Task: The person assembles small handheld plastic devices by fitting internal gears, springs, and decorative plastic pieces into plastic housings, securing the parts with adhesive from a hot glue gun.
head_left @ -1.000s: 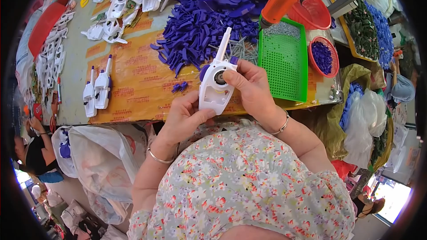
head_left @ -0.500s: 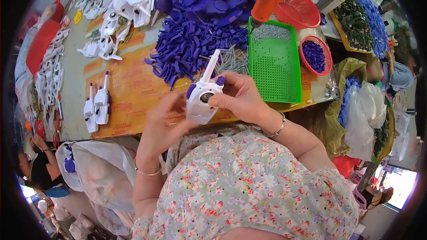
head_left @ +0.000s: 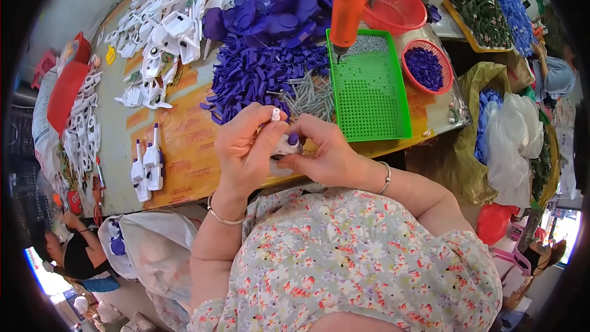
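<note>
Left hand [head_left: 243,144] and right hand [head_left: 329,154] are close together, both gripping 1 white casing [head_left: 283,148] above the near edge of the table [head_left: 190,175]. The left has its thumb and curled fingers closed round the stalk, whose white tip [head_left: 275,114] shows just past them. The right pinches the casing's body between thumb and fingers, beside a purple knob [head_left: 293,139]; the fingers cover most of the casing, so its underside cannot be made out. Each wrist wears 1 bracelet, over a floral dress [head_left: 344,246]. Left of the dress hangs a white bag [head_left: 163,240].

On the table to the left lie 2 purple-tipped casings, side by side [head_left: 153,163]. Beyond the hands are loose long screws [head_left: 312,95], next to a heap of purple clips [head_left: 264,67]. Right of the screws is a green tray [head_left: 372,117], small screws [head_left: 369,44] gathered at its far end, and an orange drill [head_left: 350,6] points down over it. Past the tray's right side, 1 red basket [head_left: 447,80] holds purple parts; another red basket [head_left: 393,9] sits farther back. Farthest along the table are larger purple pieces [head_left: 276,3] and a pile of white parts [head_left: 166,24].
</note>
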Tool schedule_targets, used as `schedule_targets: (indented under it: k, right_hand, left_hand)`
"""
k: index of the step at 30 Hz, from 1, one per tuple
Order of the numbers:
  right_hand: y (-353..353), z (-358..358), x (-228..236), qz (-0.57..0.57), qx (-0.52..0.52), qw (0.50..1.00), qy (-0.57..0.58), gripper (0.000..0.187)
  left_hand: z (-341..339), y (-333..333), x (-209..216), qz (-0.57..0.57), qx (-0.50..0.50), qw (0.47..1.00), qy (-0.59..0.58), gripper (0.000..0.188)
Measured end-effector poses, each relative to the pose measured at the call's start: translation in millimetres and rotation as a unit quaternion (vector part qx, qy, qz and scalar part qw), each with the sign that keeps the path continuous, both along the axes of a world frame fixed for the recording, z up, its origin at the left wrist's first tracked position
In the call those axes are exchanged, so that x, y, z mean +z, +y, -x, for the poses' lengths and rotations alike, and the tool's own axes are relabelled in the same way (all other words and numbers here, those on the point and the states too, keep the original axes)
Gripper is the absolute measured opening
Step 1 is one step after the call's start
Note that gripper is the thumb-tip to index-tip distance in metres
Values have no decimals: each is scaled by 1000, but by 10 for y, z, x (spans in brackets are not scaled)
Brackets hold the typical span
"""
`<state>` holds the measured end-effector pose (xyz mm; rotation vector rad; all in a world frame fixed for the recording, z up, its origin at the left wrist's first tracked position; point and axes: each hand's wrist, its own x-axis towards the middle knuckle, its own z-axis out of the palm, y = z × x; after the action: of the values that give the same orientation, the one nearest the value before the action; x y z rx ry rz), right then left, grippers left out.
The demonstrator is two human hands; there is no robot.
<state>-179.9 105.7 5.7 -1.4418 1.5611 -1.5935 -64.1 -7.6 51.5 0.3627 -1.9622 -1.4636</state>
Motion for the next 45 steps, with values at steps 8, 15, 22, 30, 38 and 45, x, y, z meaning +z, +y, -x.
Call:
schedule_targets:
  k: [8, 15, 22, 30, 38, 45]
  right_hand:
    - [-83, -78, -71, 35, -40, 997, -50, 35]
    - [366, 528, 197, 53, -140, 985, 87, 19]
    - [933, 2223, 36, -73, -443, 828, 338, 12]
    - [1151, 2339, 110, -341, -371, 800, 326, 13]
    - [1120, 2289, -69, -305, -397, 758, 419, 14]
    - [801, 1478, 422, -115, -252, 959, 67, 11]
  left_hand:
    - [40, -14, 136, -109, 20, 990, -88, 12]
    - [120, -50, 25, -106, 65, 988, -95, 12]
    - [145, -54, -111, -222, 97, 964, -105, 16]
    - [119, -45, -305, -303, 96, 946, -68, 14]
    - [115, 44, -295, -322, 61, 940, -99, 13]
    - [203, 46, -272, -350, 16, 931, -107, 8]
